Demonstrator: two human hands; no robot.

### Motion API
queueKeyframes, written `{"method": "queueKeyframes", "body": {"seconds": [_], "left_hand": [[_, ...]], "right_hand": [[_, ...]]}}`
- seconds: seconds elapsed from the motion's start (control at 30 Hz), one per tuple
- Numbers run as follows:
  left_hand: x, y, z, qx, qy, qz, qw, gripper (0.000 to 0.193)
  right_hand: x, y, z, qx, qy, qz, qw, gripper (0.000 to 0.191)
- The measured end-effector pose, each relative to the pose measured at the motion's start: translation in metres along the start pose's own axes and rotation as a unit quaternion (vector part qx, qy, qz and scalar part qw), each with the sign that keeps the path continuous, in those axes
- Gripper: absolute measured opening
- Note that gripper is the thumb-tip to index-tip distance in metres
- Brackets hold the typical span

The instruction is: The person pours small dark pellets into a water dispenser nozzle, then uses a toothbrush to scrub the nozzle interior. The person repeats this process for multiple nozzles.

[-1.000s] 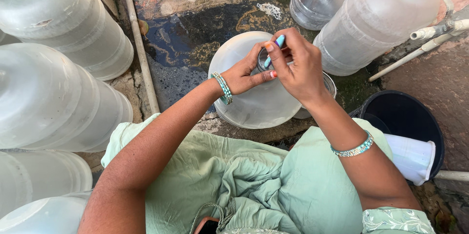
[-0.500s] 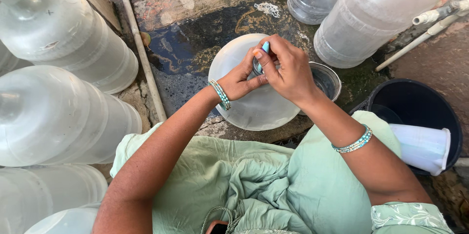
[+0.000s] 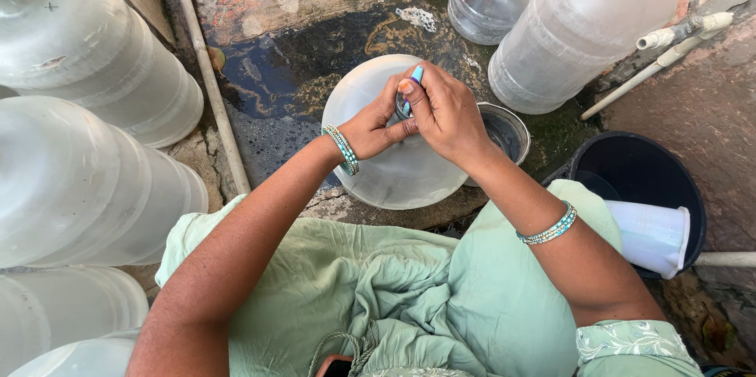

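Both my hands meet over the top of a large clear water jug [image 3: 394, 172] standing upright in front of my knees. My left hand [image 3: 374, 127] and my right hand [image 3: 445, 113] together grip a small light-blue cap [image 3: 416, 75] with a grey part at the jug's neck. Fingers of both hands wrap around it, hiding most of it. Beaded bracelets sit on both wrists. A green garment covers my lap.
Several big clear jugs lie at the left [image 3: 87, 54] and two stand at the top right [image 3: 583, 23]. A steel bowl [image 3: 508, 129] sits beside the jug. A black bucket [image 3: 630, 180] holds a white jug [image 3: 650, 235]. White pipes [image 3: 209, 70] cross wet ground [image 3: 307, 54].
My hands stay joined on the cap and have turned slightly around it. The view has shifted a little; the jug stays in place.
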State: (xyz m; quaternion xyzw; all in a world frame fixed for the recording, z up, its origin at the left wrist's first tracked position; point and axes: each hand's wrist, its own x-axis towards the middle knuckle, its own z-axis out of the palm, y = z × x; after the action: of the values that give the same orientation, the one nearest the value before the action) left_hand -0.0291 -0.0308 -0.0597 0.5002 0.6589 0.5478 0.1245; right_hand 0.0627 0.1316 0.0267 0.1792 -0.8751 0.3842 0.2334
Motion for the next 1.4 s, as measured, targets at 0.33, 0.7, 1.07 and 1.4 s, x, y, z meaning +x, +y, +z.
{"method": "queueKeyframes", "body": {"seconds": [0.33,0.7,1.07,1.4], "left_hand": [[0.003,0.006,0.000,0.002,0.010,-0.022,1.000,0.073],[0.000,0.021,0.002,0.000,0.025,-0.051,0.998,0.073],[0.002,0.016,-0.001,0.022,0.021,-0.040,0.999,0.073],[0.002,0.013,0.001,0.014,0.006,-0.064,0.998,0.078]], "right_hand": [[0.006,-0.028,-0.019,-0.006,0.039,-0.044,0.998,0.022],[-0.003,-0.035,-0.044,0.074,0.085,-0.032,0.993,0.023],[-0.004,-0.031,-0.060,0.140,0.056,-0.023,0.988,0.031],[0.010,-0.018,-0.019,0.076,-0.035,0.000,0.997,0.031]]}}
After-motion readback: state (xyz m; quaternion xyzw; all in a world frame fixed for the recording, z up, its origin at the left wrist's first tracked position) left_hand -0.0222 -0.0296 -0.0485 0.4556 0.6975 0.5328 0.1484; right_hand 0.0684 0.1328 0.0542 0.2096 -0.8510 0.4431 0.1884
